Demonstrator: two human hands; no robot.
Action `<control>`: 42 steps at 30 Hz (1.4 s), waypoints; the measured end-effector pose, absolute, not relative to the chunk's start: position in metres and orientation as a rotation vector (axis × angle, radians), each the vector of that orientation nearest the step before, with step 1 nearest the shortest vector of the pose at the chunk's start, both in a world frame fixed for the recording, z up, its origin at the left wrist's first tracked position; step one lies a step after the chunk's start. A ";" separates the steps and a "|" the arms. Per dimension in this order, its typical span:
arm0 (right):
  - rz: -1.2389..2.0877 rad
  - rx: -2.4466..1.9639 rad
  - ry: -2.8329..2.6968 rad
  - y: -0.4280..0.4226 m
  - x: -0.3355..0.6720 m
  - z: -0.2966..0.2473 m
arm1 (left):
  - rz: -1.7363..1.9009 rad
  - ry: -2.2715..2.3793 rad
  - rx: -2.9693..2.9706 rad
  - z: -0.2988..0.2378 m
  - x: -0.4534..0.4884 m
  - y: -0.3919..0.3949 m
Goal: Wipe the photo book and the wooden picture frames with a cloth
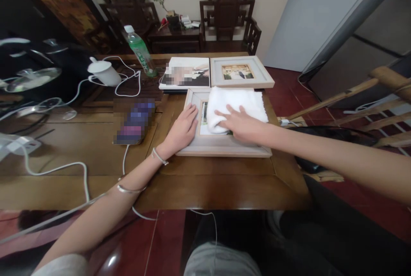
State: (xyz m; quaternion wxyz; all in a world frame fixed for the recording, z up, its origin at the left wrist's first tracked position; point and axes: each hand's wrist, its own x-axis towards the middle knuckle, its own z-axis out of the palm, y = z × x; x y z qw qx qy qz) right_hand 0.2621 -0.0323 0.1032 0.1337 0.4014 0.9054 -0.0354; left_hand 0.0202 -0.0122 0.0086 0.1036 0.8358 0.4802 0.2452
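A picture frame (224, 149) with a pale wooden border lies flat near the table's right end. My left hand (183, 128) rests on its left border, fingers stretched out and holding it against the table. A folded white cloth (242, 98) covers much of the picture inside. On top of this cloth my right hand (240, 124) lies with its fingers spread, pressing down. Part of the photo shows to the left of the cloth; the rest is hidden.
Behind lie a second framed photo (237, 72) and a photo panel (189, 72). Left of them stand a green-labelled bottle (141, 51) and a lidded white cup (104, 72). A phone (136, 122) with a white cable lies on the wooden table (224, 186). A wooden chair (379, 105) is at right.
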 end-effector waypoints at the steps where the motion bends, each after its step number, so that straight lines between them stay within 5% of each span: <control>1: -0.162 1.135 2.615 -0.043 0.262 0.109 | 0.724 1.420 2.464 0.009 0.020 -0.012; 8: -0.541 0.999 2.653 -0.094 0.260 0.140 | 0.719 1.426 2.464 0.010 0.021 -0.012; 26: 0.140 1.252 2.777 0.031 0.268 0.076 | 0.714 1.431 2.470 0.010 0.020 -0.012; 42: -0.598 0.950 2.644 -0.098 0.248 0.141 | 0.733 1.415 2.476 0.009 0.021 -0.011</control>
